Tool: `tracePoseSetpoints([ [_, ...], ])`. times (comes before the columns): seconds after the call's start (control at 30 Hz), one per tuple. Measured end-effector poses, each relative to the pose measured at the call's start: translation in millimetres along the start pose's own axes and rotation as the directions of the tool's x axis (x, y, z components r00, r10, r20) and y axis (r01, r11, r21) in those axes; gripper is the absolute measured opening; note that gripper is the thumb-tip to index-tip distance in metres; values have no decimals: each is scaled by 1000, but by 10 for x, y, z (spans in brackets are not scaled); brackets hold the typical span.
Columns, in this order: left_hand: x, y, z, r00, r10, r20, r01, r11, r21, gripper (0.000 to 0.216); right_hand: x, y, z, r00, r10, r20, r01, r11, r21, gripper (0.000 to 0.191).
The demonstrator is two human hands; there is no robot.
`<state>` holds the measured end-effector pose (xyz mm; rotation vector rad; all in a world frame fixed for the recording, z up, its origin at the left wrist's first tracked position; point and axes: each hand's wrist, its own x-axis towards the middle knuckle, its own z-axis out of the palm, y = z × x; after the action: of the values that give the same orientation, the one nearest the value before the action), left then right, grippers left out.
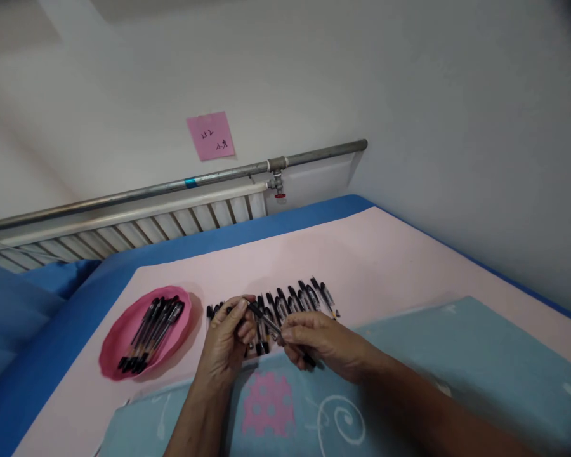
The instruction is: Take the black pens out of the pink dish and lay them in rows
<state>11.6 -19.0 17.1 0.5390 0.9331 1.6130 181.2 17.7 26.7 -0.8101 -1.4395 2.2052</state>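
Note:
A slim pen (270,325) with a clear barrel and black ends slants between my hands. My left hand (229,327) is closed, its thumb and index finger pinching the pen's upper end. Something dark shows among its curled fingers, too small to make out. Lower down, my right hand (314,339) is closed round the barrel, and the black lower end sticks out below the fingers. Behind my hands several black-and-clear pens (292,301) and loose black caps lie in a row on the pink sheet, partly hidden by my hands.
To the left, a pink scalloped dish (111,330) holds several pens (155,330) lying together. A light blue patterned cloth (409,355) covers the near side. Beyond the pink sheet (352,254) are a blue edge, a radiator (204,219), a metal pipe (233,172) and walls.

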Motion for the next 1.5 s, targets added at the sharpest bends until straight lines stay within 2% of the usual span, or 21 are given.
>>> tracePoseSetpoints([
  [0.1, 0, -6, 6, 1000, 6, 1, -6, 1000, -5, 18, -2, -15, 18, 999, -17, -30, 18, 999, 36, 22],
  [0.23, -6, -9, 17, 1000, -1, 5, 1, 1000, -4, 18, -8, -20, 44, 991, 109, 73, -116, 988, 103, 25],
  [0.37, -8, -6, 21, 1000, 20, -12, -20, 1000, -6, 19, -10, -22, 43, 998, 55, -27, -54, 998, 27, 18],
  [0.43, -5, -3, 24, 1000, 22, -20, -22, 1000, -13, 19, -15, -29, 47, 999, 48, -5, -48, 997, 64, 22],
  [0.53, -3, 5, 24, 1000, 16, -22, -17, 1000, -24, 20, -20, -32, 53, 993, 99, 69, -107, 985, 132, 24],
  [0.73, -2, 3, 12, 999, 16, -28, -17, 1000, -13, 21, -6, -18, 37, 998, 62, -23, -60, 994, 92, 17],
  [0.93, 10, -18, 7, 1000, 17, -13, -17, 1000, 11, 23, -30, -47, 66, 990, 134, 46, -139, 981, 139, 22],
  [1.1, 31, 45, -8, 998, 28, -58, -32, 997, -67, 20, -11, -11, 54, 994, 81, -67, -75, 994, 78, 19],
  [1.27, 74, 211, -114, 987, 0, -161, -36, 974, -224, 12, -19, -27, 30, 995, 61, -78, -56, 996, 67, 15],
  [1.37, 68, 246, -130, 976, 5, -218, -42, 986, -163, 15, -35, -50, 27, 995, 56, -80, -50, 996, 78, 16],
  [1.5, 8, 162, -34, 993, -71, -96, 70, 997, -11, 24, -19, -36, 18, 995, 66, -77, -61, 997, 56, 15],
])
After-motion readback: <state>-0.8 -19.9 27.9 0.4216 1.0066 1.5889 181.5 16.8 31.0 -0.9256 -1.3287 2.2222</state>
